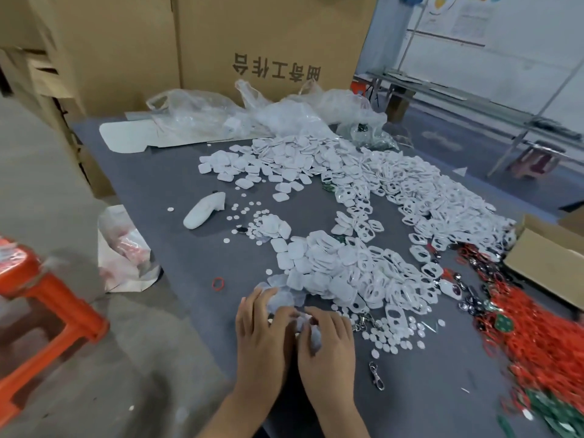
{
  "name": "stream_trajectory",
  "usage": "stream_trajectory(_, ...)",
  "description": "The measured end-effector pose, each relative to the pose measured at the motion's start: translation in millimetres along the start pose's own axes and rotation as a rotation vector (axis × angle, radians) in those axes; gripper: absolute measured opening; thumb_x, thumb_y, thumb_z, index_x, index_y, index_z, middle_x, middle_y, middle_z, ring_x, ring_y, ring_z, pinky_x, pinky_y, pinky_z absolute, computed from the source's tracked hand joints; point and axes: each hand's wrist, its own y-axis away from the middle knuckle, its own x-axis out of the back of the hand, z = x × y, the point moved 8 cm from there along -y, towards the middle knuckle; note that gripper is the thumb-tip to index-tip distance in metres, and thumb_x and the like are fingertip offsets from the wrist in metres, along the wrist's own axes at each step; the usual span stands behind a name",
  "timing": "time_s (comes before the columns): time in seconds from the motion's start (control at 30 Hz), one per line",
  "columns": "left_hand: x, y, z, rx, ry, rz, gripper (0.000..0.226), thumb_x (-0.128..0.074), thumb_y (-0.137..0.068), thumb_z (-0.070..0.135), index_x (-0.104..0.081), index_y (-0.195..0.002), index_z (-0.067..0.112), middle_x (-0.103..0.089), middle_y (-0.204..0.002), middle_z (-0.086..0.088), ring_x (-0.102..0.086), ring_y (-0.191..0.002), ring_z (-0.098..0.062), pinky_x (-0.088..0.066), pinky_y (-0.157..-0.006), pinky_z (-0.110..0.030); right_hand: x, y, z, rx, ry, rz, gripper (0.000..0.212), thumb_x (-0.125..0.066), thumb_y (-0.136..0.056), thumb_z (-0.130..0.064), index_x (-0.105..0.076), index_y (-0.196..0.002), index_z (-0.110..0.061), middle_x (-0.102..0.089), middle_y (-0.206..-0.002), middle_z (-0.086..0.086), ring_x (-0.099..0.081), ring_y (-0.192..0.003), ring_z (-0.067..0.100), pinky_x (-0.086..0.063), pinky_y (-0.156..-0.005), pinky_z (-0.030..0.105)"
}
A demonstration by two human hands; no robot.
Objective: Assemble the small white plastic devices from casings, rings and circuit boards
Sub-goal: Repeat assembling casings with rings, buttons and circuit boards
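1. White plastic piece (311,335), blurred, sits pinched between the curled fingers of left hand (264,335) and right hand (328,343) on the dark table (151,172).
2. Just beyond the hands: a heap of smooth squarish casings (319,270).
3. Right of that heap: red rings (537,327).
4. Left of it: a limp white glove (205,210).

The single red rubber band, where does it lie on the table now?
The red rubber band lies alone on the grey table, left of the near pile of white casings and just beyond the left hand.
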Motion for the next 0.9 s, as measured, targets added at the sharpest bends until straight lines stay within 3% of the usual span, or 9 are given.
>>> stream_trajectory(0.13, 6.1, -0.6, 5.0, -0.054, 0.029, 0.050, 0.014, -0.057, -0.090, 0.032, -0.065, -0.102, 0.031, -0.059, -0.109, 0.008, -0.055, -0.107, -0.021, -0.033, -0.099, -0.030, -7.9, 3.7, 3.2, 0.026, -0.004, -0.086, 0.043, -0.079, -0.083, -0.005, -0.070, -0.122, -0.022, -0.065, -0.115, -0.015, -0.052, -0.110, 0.014, -0.042, -0.097, 0.025)
stream_trajectory(0.23, 9.2, 0.3, 5.7, -0.083, 0.058, 0.050, 0.012, -0.056, -0.097, 0.032, -0.067, -0.100, 0.030, -0.063, -0.100, 0.016, -0.060, -0.103, -0.015, -0.033, -0.097, -0.027, -5.6, 4.5, 3.9, 0.026, -0.062, -0.074, 0.030, -0.067, -0.094, -0.019, -0.070, -0.123, -0.025, -0.065, -0.114, -0.021, -0.050, -0.110, 0.007, -0.041, -0.098, 0.023)
stream_trajectory(0.3, 10.2, 0.1, 4.9, -0.070, 0.094, 0.049, 0.018, -0.053, -0.101, 0.034, -0.070, -0.101, 0.027, -0.067, -0.102, 0.016, -0.062, -0.104, -0.014, -0.034, -0.098, -0.027, -4.0, 5.0, 8.0, -0.014, -0.081, -0.053, 0.025, -0.059, -0.097, -0.027, -0.071, -0.118, -0.027, -0.065, -0.110, -0.024, -0.050, -0.108, 0.003, -0.045, -0.096, 0.028)
stream_trajectory(0.4, 9.0, -0.2, 7.3, -0.090, 0.130, 0.041, 0.015, -0.055, -0.102, 0.033, -0.069, -0.105, 0.028, -0.068, -0.105, 0.017, -0.062, -0.108, -0.011, -0.036, -0.099, -0.029, 0.2, 5.7, 12.0, -0.058, -0.096, -0.010, 0.021, -0.071, -0.095, -0.012, -0.071, -0.108, -0.029, -0.064, -0.105, -0.027, -0.052, -0.110, 0.000, -0.049, -0.093, 0.032)
stream_trajectory(0.53, 1.0, -2.0, 3.7, -0.083, 0.153, -0.036, 0.020, -0.057, -0.101, 0.032, -0.063, -0.119, 0.027, -0.066, -0.123, 0.015, -0.057, -0.125, -0.011, -0.034, -0.108, -0.029, 9.5, 1.6, 12.2, -0.136, -0.175, 0.053, 0.016, -0.065, -0.096, -0.027, -0.057, -0.102, -0.039, -0.060, -0.110, -0.031, -0.053, -0.113, 0.004, -0.041, -0.091, 0.010)
stream_trajectory(0.6, -2.1, -6.8, 0.8, -0.066, 0.163, -0.069, 0.022, -0.058, -0.100, 0.032, -0.062, -0.121, 0.027, -0.063, -0.126, 0.016, -0.056, -0.127, -0.012, -0.032, -0.110, -0.027, 11.3, 0.0, 13.7, -0.178, -0.212, 0.079, 0.009, -0.059, -0.096, -0.033, -0.056, -0.101, -0.040, -0.057, -0.111, -0.033, -0.056, -0.110, 0.007, -0.044, -0.087, 0.013)
stream_trajectory(0.7, -5.9, -23.0, -1.8, -0.021, 0.141, -0.091, 0.023, -0.061, -0.097, 0.032, -0.062, -0.120, 0.028, -0.061, -0.124, 0.014, -0.054, -0.125, -0.014, -0.026, -0.111, -0.023, 12.9, 0.8, 17.3, -0.214, -0.241, 0.108, 0.020, -0.066, -0.094, -0.022, -0.058, -0.100, -0.039, -0.057, -0.106, -0.028, -0.060, -0.098, 0.011, -0.045, -0.080, 0.013)
stream_trajectory(0.8, -18.2, -45.8, -1.3, 0.017, 0.067, -0.162, 0.026, -0.069, -0.092, 0.026, -0.068, -0.118, 0.022, -0.061, -0.128, 0.003, -0.048, -0.132, -0.023, -0.031, -0.114, -0.035, 17.3, 5.3, 31.2, -0.342, -0.322, 0.169, 0.015, -0.066, -0.097, -0.020, -0.061, -0.101, -0.034, -0.064, -0.098, -0.016, -0.060, -0.091, 0.011, -0.043, -0.071, 0.006)
stream_trajectory(0.9, -37.6, -65.7, -5.7, 0.083, -0.048, -0.325, 0.034, -0.070, -0.093, 0.030, -0.068, -0.126, 0.022, -0.055, -0.140, -0.002, -0.037, -0.144, -0.028, -0.022, -0.121, -0.044, 22.3, 8.5, 40.2, -0.435, -0.362, 0.231, 0.007, -0.063, -0.100, -0.025, -0.063, -0.103, -0.031, -0.067, -0.095, -0.014, -0.059, -0.086, 0.007, -0.043, -0.069, 0.007)
